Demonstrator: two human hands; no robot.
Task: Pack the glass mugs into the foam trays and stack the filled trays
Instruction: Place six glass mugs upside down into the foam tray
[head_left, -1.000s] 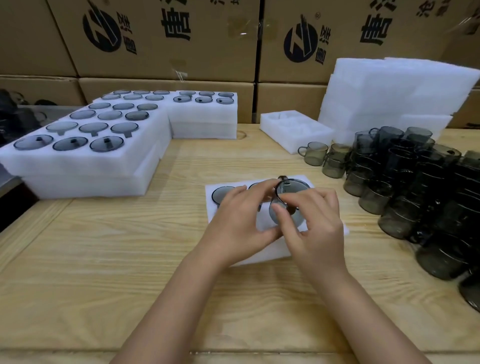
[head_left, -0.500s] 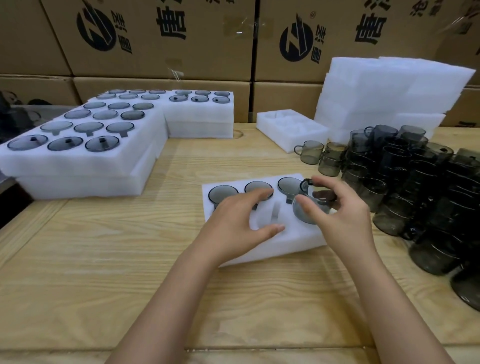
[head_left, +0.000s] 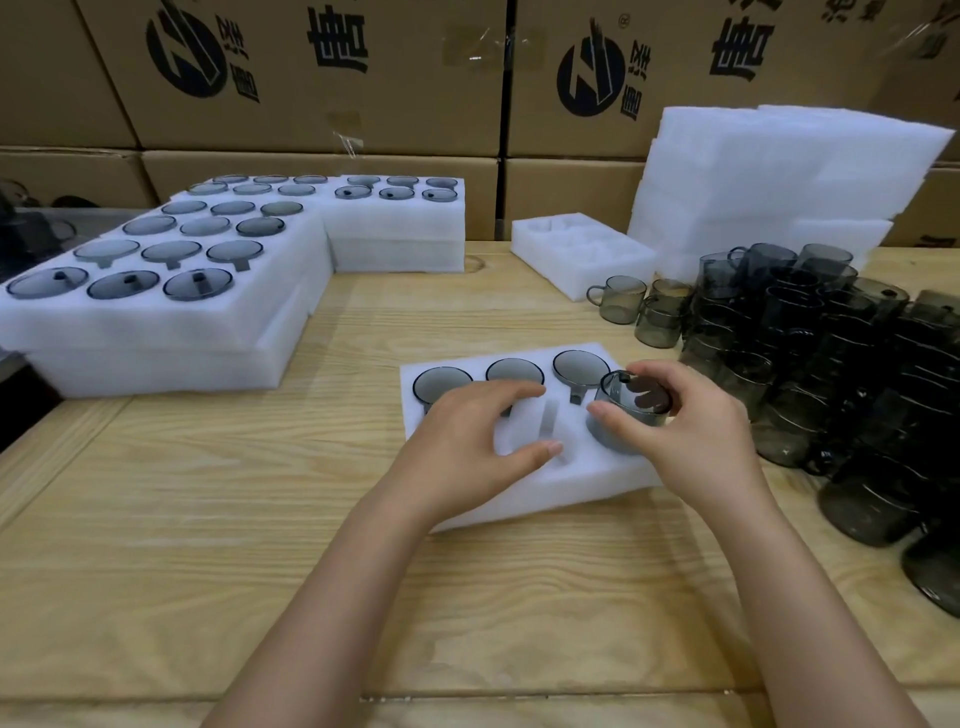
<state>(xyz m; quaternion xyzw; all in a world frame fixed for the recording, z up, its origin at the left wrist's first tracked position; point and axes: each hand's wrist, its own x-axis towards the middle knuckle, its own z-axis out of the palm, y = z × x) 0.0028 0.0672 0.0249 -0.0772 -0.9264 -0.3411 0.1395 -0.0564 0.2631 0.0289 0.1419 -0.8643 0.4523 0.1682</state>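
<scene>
The mug (head_left: 631, 415) sits tilted in the near pocket at the 3 o'clock end of the foam tray (head_left: 519, 499), only partly sunk in. My right hand (head_left: 696, 436) holds it: the thumb presses its side at 9 o'clock and my fingers (head_left: 655, 372) curl over the rim from 12 to 3 o'clock. My left hand (head_left: 467, 447) lies loose and spread on the same tray, its fingers over the 9 o'clock pockets and gripping nothing. Beyond both hands, the tray's far row holds three seated mugs (head_left: 581, 366), and the middle near pocket shows bare foam. At 10 to 11 o'clock stand the filled trays (head_left: 171, 322), stacked two high. I count twenty-four mugs across their tops, in rows of three. One empty tray (head_left: 582, 254) lies at 12 o'clock, and a tall foam stack (head_left: 779, 182) stands at 1 o'clock. The loose mugs (head_left: 831, 364) crowd the desk (head_left: 208, 519) at 2 to 3 o'clock, overlapping too much to count. Cardboard boxes (head_left: 311, 78) wall the back.
</scene>
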